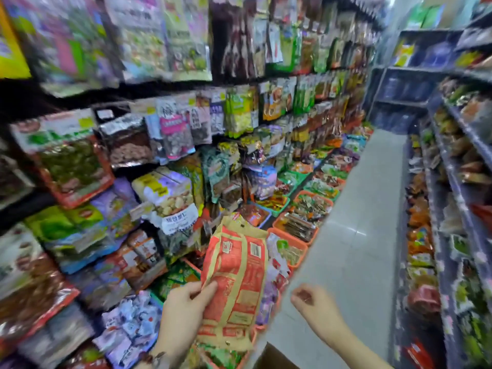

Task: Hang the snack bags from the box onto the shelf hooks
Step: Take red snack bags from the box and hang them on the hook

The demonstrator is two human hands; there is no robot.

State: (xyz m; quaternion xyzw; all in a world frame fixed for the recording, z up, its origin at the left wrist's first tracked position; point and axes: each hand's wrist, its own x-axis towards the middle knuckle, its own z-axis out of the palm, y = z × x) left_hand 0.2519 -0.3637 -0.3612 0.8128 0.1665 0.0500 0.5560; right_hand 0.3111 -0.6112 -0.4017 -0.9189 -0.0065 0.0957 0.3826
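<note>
Head view: left hand (183,307) grips the red snack bag (237,283); right hand (310,302) curled, empty.

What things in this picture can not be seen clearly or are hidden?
- Shelf hooks: head view, covered by the hanging bags.
- Box: head view, only a brown corner shows; the bottom edge cuts it.
- Print on the red snack bag in the left hand: blurred.
- Right hand: curled, seemingly empty.
</note>
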